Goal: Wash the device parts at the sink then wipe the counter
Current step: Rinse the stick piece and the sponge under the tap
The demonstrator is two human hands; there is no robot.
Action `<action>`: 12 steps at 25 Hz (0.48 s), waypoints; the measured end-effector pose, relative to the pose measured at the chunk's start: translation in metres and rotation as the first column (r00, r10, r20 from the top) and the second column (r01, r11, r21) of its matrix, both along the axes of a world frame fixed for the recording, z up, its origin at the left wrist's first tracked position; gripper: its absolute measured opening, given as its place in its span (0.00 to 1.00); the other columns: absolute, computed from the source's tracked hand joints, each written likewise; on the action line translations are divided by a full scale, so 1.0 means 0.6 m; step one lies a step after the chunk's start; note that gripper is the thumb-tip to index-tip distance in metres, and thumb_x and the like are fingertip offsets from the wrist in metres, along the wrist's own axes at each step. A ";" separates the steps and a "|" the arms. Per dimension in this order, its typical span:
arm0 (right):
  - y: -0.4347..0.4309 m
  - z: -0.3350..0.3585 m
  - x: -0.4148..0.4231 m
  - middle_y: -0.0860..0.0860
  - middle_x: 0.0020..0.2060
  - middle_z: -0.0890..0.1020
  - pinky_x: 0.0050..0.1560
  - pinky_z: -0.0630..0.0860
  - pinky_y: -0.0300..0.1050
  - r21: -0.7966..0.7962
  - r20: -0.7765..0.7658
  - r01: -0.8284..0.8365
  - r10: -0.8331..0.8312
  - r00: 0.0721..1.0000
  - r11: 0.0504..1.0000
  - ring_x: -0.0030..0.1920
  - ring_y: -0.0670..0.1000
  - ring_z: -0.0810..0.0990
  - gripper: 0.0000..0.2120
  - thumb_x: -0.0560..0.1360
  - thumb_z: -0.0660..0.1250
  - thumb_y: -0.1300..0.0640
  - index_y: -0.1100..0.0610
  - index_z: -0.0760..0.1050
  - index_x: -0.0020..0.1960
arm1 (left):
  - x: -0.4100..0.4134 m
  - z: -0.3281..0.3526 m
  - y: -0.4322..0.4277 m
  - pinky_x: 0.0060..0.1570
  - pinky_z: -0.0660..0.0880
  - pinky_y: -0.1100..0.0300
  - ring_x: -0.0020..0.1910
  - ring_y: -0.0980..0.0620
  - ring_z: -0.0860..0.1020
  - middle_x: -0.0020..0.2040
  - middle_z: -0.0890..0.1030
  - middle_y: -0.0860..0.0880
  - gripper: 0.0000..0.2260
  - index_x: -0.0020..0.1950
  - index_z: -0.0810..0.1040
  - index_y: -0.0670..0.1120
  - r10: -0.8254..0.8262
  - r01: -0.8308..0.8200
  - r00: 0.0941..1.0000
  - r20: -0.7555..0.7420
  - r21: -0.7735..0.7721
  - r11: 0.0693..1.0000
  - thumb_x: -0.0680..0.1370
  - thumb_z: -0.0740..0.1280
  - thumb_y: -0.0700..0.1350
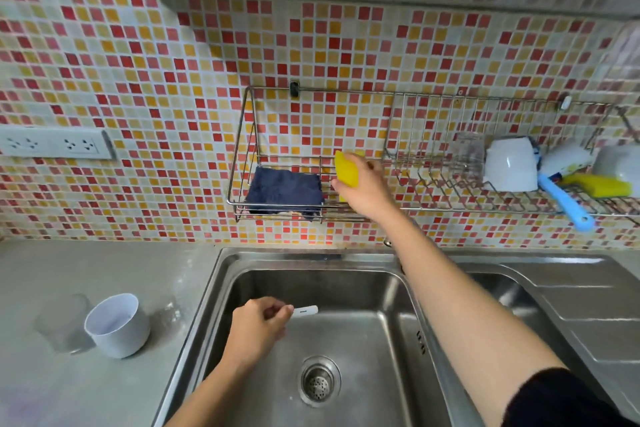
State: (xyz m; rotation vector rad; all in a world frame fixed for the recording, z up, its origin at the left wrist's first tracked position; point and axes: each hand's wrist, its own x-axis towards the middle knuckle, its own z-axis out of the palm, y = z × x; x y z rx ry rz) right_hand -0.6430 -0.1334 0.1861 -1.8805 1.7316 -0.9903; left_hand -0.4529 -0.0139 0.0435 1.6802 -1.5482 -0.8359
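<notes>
Looking down from my head camera, my left hand sits at about seven o'clock, low over the basin of the steel sink. Its fingers are pinched closed on a small white device part, a slim flat strip with rounded ends and a short dark mark near its middle. The strip sticks out toward three o'clock from my fingertips, hanging just above the sink's back slope, with the round drain strainer below it at six o'clock.

My right hand reaches up across the sink toward twelve o'clock, to the wire rack on the mosaic tile wall. It is wrapped around a yellow sponge, bright and smooth-faced, held on edge at the rack's front rail. Just beside it, at nine o'clock from the sponge, a dark blue cloth lies folded in the rack's left basket.

Farther out at three o'clock the rack holds an upturned white mug, a clear glass, a blue-handled brush and a second yellow sponge.

At eight o'clock on the grey counter stands a white cup-shaped part, open end up and empty as far as I can see, touching a clear tumbler on its left. A double wall socket sits at ten o'clock.
</notes>
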 end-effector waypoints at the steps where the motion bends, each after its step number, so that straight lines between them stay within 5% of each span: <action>1: -0.025 0.004 0.002 0.58 0.70 0.57 0.66 0.64 0.47 0.082 -0.082 0.033 -0.026 0.996 0.996 0.66 0.58 0.65 0.26 0.77 0.64 0.52 0.50 0.59 0.72 | 0.006 0.001 0.004 0.27 0.70 0.74 0.25 0.63 0.78 0.25 0.79 0.51 0.07 0.38 0.82 0.47 0.001 -0.001 1.000 -0.006 0.007 1.000 0.75 0.69 0.46; 3: -0.059 0.003 0.009 0.61 0.70 0.62 0.65 0.66 0.50 0.235 -0.274 0.055 0.012 0.962 0.970 0.67 0.61 0.66 0.23 0.78 0.60 0.55 0.56 0.60 0.72 | 0.015 0.001 0.012 0.28 0.69 0.74 0.24 0.62 0.78 0.23 0.79 0.53 0.08 0.35 0.80 0.51 -0.006 0.006 1.000 0.001 0.013 1.000 0.75 0.70 0.47; 6: -0.094 -0.019 0.025 0.60 0.67 0.69 0.57 0.72 0.48 0.411 -0.365 0.015 0.149 0.919 0.912 0.61 0.59 0.72 0.22 0.79 0.57 0.54 0.59 0.60 0.71 | 0.024 0.000 0.024 0.28 0.70 0.74 0.24 0.63 0.78 0.22 0.79 0.54 0.07 0.35 0.80 0.53 0.008 -0.007 1.000 -0.020 0.023 1.000 0.74 0.71 0.46; 9: -0.113 -0.034 0.025 0.57 0.76 0.44 0.72 0.54 0.58 0.493 -0.507 0.166 0.127 0.853 0.854 0.74 0.63 0.49 0.34 0.77 0.55 0.41 0.50 0.44 0.76 | 0.030 -0.002 0.026 0.32 0.70 0.74 0.27 0.65 0.77 0.23 0.79 0.57 0.09 0.33 0.78 0.56 0.014 -0.014 1.000 0.028 0.006 1.000 0.74 0.70 0.47; 12: -0.107 -0.026 0.017 0.53 0.75 0.36 0.74 0.45 0.60 0.534 -0.555 0.173 0.188 0.810 0.827 0.75 0.60 0.39 0.35 0.77 0.50 0.36 0.48 0.38 0.76 | 0.029 -0.003 0.024 0.32 0.70 0.73 0.27 0.64 0.77 0.25 0.80 0.56 0.09 0.33 0.79 0.55 0.012 -0.012 0.999 0.041 0.013 1.000 0.74 0.70 0.48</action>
